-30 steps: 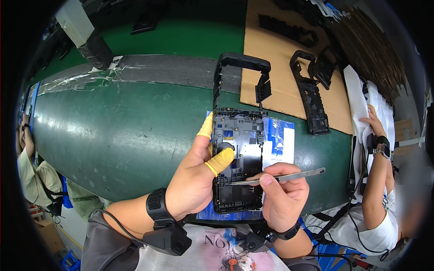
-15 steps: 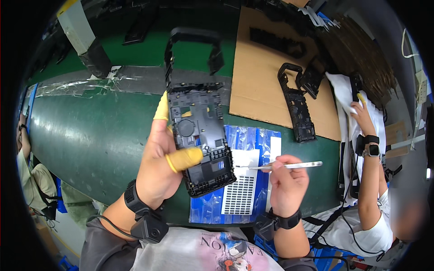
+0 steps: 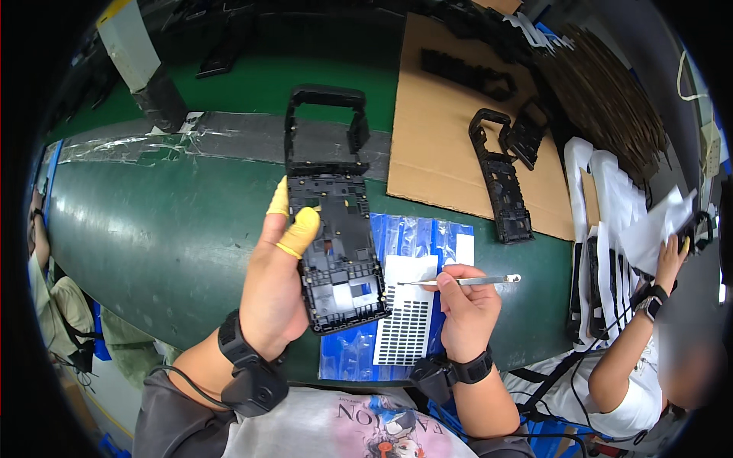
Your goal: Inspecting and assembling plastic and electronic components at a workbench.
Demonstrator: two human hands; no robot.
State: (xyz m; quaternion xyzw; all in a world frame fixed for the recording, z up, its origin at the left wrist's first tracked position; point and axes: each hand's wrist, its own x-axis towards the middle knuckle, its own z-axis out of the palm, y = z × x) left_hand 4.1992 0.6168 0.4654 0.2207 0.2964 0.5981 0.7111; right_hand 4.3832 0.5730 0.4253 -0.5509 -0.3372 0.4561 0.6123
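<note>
My left hand [image 3: 276, 286], with yellow finger cots on its thumb and a finger, grips a black plastic housing [image 3: 336, 237] along its left edge. The housing is held upright, its open frame end away from me and its ribbed inner side facing up. In my right hand [image 3: 467, 309] is a pair of metal tweezers [image 3: 489, 280], pinched between thumb and fingers, tips pointing left toward the housing. Beneath the tips lies a white sheet of small black stickers [image 3: 405, 332] on a blue plastic bag [image 3: 347, 355]. Whether the tips hold a sticker is too small to tell.
Another black housing [image 3: 504, 191] lies partly on a cardboard sheet [image 3: 427, 145] at the right, with more black parts beyond. White-wrapped pieces [image 3: 603, 221] stand at the table's right edge, where a co-worker's hand [image 3: 670, 263] holds white wrapping. A post [image 3: 145, 69] rises at far left.
My left thumb has slid up the housing, which has turned slightly and come nearer to me. The tweezers have moved left toward it. The co-worker's hand has shifted right with white wrapping.
</note>
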